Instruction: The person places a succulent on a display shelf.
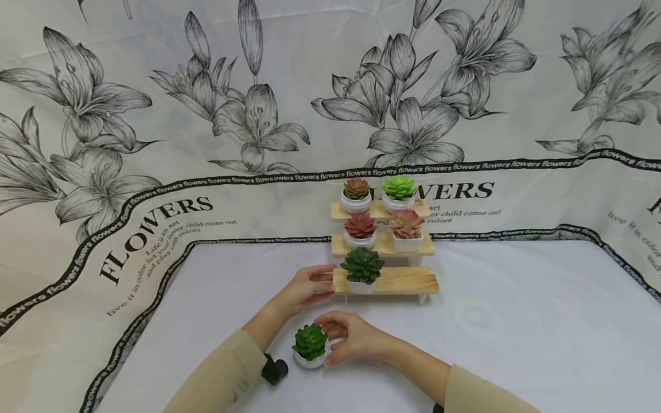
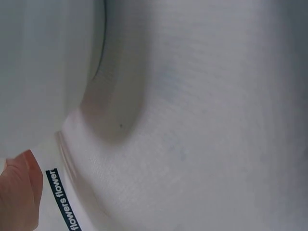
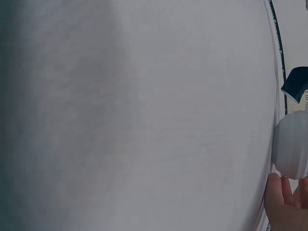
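I see a bench (image 1: 516, 344) under a white cloth, and behind it a pale backdrop (image 1: 155, 86) printed with black lilies and the word "FLOWERS". Soft, even light.

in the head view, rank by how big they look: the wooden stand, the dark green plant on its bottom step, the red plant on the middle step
1. wooden stand
2. dark green plant
3. red plant; it sits farther back, so its true size may match the dark green one.

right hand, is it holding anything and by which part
The right hand grips the small green succulent by the side of its white pot. The left hand rests against the wooden stand's bottom step.
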{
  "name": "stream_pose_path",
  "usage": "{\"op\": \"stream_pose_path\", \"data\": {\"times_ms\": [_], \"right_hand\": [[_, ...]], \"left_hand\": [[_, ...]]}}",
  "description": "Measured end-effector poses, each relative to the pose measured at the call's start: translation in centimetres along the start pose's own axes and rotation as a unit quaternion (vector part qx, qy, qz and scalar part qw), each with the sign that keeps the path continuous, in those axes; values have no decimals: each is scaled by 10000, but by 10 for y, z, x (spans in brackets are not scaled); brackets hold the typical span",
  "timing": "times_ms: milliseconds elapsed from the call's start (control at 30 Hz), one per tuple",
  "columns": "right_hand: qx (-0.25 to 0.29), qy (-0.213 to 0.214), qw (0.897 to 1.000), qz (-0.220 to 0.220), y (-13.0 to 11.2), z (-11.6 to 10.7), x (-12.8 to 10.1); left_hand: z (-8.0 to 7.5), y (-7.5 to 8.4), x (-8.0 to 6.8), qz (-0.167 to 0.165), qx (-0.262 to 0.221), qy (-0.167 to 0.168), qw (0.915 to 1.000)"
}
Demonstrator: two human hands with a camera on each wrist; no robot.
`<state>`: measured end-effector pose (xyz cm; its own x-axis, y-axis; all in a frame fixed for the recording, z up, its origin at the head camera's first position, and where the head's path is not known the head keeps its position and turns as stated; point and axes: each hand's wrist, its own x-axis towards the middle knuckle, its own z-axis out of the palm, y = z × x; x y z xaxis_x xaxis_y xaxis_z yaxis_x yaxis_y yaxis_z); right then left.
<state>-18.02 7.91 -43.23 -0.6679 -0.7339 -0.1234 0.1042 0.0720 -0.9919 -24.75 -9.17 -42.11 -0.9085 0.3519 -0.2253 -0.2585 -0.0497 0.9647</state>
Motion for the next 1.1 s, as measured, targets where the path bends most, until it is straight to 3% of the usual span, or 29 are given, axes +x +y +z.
{"op": "stream_pose_path", "data": {"times_ms": [233, 533, 1100], "right_hand": [[5, -111, 9999, -80, -1, 7, 6], [-571, 98, 9983, -10, -5, 14, 11], [-676, 189, 9975, 61, -5, 12, 10]], "left_hand": [[1, 1, -1, -10, 35, 9, 10000], [1, 2, -2, -75, -2, 46, 10000], [1, 2, -2, -75, -31, 22, 10000]]}}
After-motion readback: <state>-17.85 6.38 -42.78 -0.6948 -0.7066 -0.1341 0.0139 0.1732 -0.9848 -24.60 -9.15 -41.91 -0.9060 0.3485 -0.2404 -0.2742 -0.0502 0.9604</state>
